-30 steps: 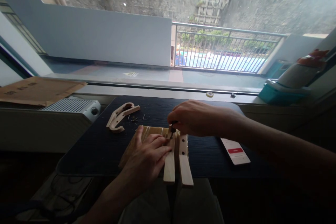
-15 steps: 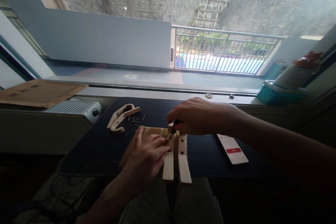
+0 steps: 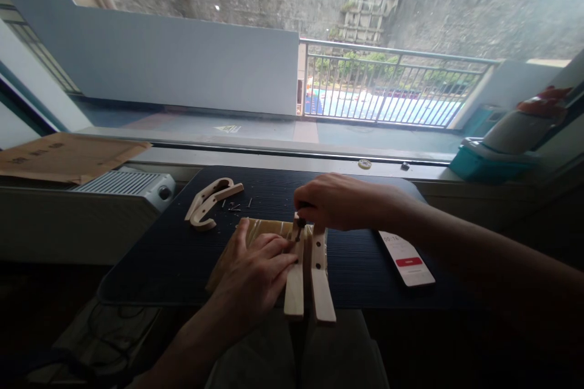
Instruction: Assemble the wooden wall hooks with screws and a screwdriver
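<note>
My right hand point(image 3: 335, 199) is closed around the dark handle of a screwdriver point(image 3: 301, 222), partly hidden by the fingers. Its thin shaft points down at a pale wooden piece point(image 3: 294, 295); the exact contact of the tip is too small to tell. My left hand point(image 3: 255, 267) lies with fingers spread over a tan block point(image 3: 264, 227) that looks wrapped in clear film, its fingertips touching the same wooden piece. Beside it, a second wooden piece point(image 3: 323, 295) with two dark holes rests on the block. Both pieces stick out past the table's near edge.
Two curved wooden pieces point(image 3: 205, 206) and several screws point(image 3: 234, 207) lie on the dark table point(image 3: 155, 261), back left. A phone point(image 3: 408, 261) lies at the right. Behind the table runs a windowsill point(image 3: 274, 163) with a tape roll point(image 3: 364, 164). A radiator point(image 3: 132, 185) stands left.
The right hand has rotated slightly, and the screwdriver handle stands more upright. My left hand stays on the wooden piece and block. The whole view has shifted slightly.
</note>
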A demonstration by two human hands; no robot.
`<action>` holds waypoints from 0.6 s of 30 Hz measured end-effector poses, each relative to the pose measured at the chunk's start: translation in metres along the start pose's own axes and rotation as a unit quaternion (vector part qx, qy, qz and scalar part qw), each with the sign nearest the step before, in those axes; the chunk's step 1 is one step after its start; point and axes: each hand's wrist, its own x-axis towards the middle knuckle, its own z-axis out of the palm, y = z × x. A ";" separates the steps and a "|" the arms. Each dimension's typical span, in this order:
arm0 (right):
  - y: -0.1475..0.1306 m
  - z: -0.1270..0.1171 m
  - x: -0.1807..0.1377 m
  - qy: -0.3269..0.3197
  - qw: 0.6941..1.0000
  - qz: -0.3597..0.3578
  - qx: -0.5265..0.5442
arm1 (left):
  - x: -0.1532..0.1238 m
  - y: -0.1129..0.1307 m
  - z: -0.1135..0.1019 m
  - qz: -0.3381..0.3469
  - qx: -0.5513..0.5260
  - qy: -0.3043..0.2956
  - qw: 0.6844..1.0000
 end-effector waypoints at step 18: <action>-0.001 0.001 -0.007 -0.020 0.997 -0.057 -0.047 | 0.000 -0.001 0.000 -0.001 -0.004 -0.005 1.000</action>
